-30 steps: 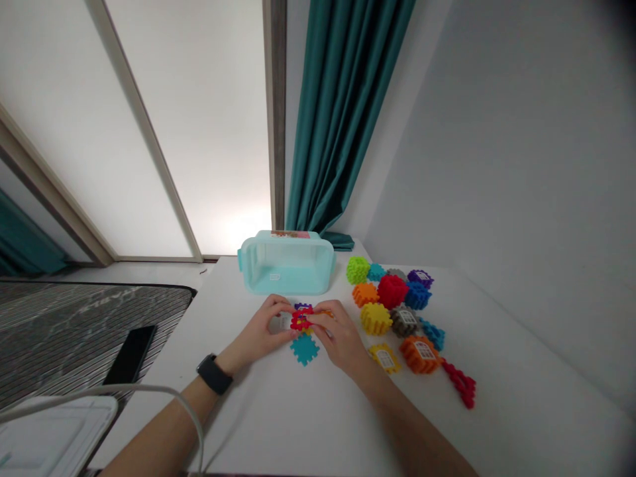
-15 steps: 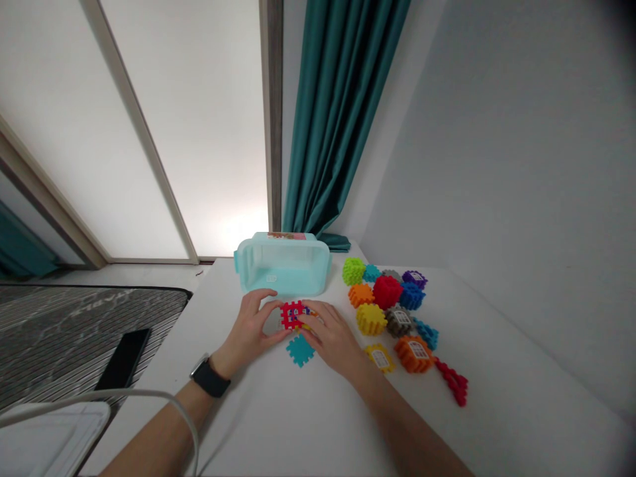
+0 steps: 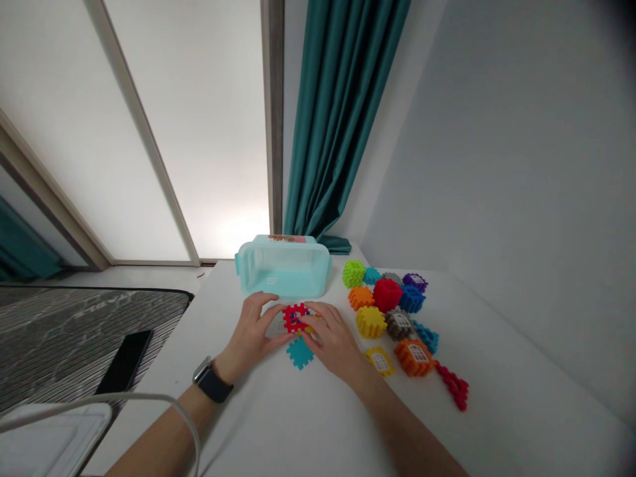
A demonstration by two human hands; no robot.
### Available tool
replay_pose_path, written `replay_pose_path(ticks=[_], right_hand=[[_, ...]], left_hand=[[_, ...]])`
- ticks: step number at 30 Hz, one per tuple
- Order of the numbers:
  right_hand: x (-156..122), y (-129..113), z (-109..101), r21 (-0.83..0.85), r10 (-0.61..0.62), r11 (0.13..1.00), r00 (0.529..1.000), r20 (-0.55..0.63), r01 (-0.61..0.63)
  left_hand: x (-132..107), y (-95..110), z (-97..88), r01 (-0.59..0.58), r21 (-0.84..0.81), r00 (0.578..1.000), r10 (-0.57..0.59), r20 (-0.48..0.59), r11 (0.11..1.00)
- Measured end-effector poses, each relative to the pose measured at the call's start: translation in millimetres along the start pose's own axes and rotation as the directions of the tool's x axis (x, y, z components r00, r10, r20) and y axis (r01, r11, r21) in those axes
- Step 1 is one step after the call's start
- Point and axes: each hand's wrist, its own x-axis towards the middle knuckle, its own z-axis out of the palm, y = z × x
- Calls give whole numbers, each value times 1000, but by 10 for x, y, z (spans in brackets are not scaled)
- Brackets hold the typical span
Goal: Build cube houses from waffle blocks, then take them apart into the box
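Both hands have slid a little up the table toward the box since a second ago, and the red piece they hold, which lay flatter then, now shows its grid face to the camera; the left fingers, curled before, are stretched out. From the head camera, the left hand [image 3: 253,331] pinches the left edge of the red piece [image 3: 294,318] with thumb and fingertips, a dark watch [image 3: 212,381] on its wrist. The right hand [image 3: 332,338] grips the right edge, its fingers partly covering yellow and purple bits joined behind the red one; how those are locked together cannot be told. The red piece sits just above the white table [image 3: 308,424], between the two hands, in front of the pale blue box [image 3: 283,268], which lies on its side with its opening toward the person. A flat teal piece [image 3: 300,353] lies on the table just below the hands, apart from the red one. To the right is a loose cluster of blocks: a green block [image 3: 354,273], a red cube [image 3: 387,293], a yellow block [image 3: 370,321], an orange block [image 3: 413,356], a flat yellow piece [image 3: 380,361] and a red strip [image 3: 454,386] at the near end. A black phone [image 3: 124,363] lies on the striped surface to the left.
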Motion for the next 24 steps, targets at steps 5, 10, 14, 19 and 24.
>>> replay_pose_path(ticks=[5, 10, 14, 19, 24], right_hand=[[-2, 12, -9, 34, 6, 999, 999, 35, -8], [15, 22, -69, 54, 6, 999, 999, 53, -8], [27, 38, -150, 39, 11, 999, 999, 46, -13], [0, 47, -304, 22, 34, 999, 998, 50, -35], [-73, 93, -564, -1, 78, 997, 992, 95, -78]], left_hand=[[1, 13, 8, -5, 6, 1000, 4, 17, 1000], [30, 41, 2, -10, 17, 999, 9, 34, 1000], [86, 98, 5, -1, 3, 999, 1, 47, 1000], [169, 170, 44, 0, -38, 996, 3, 84, 999], [324, 327, 186, -2, -146, 995, 16, 98, 989]])
